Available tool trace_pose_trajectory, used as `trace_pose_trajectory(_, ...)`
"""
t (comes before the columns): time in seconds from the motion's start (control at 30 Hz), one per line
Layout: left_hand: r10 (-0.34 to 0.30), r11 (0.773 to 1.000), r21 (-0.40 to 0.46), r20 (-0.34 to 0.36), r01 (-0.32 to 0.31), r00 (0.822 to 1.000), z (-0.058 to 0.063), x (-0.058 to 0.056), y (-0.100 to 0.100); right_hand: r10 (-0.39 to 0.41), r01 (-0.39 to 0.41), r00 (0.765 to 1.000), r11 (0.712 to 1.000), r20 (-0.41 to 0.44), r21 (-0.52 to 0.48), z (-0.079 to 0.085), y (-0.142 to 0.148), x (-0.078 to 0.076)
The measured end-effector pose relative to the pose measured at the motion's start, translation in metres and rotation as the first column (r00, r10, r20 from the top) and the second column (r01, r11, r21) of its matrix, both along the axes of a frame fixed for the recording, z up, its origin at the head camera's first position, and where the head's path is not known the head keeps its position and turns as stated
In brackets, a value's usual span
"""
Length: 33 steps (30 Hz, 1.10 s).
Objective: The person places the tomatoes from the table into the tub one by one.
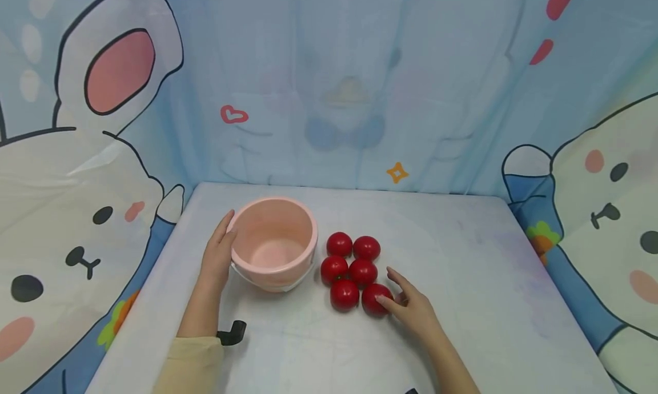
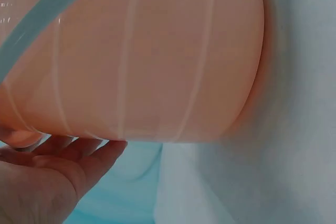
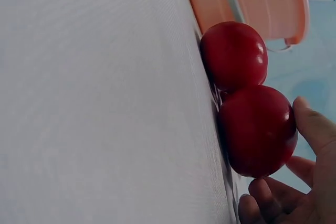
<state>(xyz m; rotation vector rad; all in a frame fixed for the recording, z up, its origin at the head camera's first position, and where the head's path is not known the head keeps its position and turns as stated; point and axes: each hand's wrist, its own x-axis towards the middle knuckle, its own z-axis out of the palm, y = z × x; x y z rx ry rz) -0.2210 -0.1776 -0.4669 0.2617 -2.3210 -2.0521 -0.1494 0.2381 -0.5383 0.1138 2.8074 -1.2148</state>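
Note:
My left hand [image 1: 218, 254] holds the left side of a pink bucket [image 1: 275, 242], its thumb at the rim. In the left wrist view its fingers [image 2: 102, 161] lie along the outer wall. The bucket stands upright with its inside bare and a pale handle hanging low around it. Several glossy red fruits, which look like tomatoes, sit close together in two columns to its right. At the nearest one on the right, a tomato [image 1: 376, 300], my right hand [image 1: 413, 308] has its thumb against the skin and its fingers spread around the far side.
The other tomatoes include one beside it [image 1: 344, 294] and one at the back [image 1: 339, 244]. A white cloth [image 1: 493, 280] covers the table. Behind it hangs a blue curtain [image 1: 329, 97] with cartoon prints. A black wrist piece [image 1: 232, 333] juts out beside the left sleeve [image 1: 192, 362].

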Motion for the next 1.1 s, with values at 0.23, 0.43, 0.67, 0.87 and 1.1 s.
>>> trace_pose_trajectory(0.23,0.053,0.999,-0.007,-0.007,-0.053,0.999,-0.002,0.004,0.006,0.005,-0.006,0.998,1.0,0.055,0.013,-0.006,0.0,0.002)
trace_pose_trajectory(0.43,0.049,0.999,-0.013,-0.021,-0.049,0.999,-0.005,0.011,0.008,0.017,-0.02,0.997,0.999,0.08,0.037,-0.009,0.003,0.003)
trace_pose_trajectory(0.67,0.058,0.998,-0.002,-0.045,-0.058,0.997,-0.006,0.016,0.011,0.016,-0.018,0.996,1.0,0.082,0.021,-0.009,0.004,0.001)
trace_pose_trajectory(0.87,0.063,0.998,-0.004,-0.056,-0.063,0.996,-0.009,0.016,0.013,-0.006,0.007,0.992,1.0,0.124,-0.007,-0.01,0.008,0.0)
trace_pose_trajectory(1.1,0.06,0.998,-0.019,-0.079,-0.062,0.995,-0.009,0.014,0.014,-0.005,0.012,0.991,0.999,0.131,-0.049,0.007,0.016,0.001)
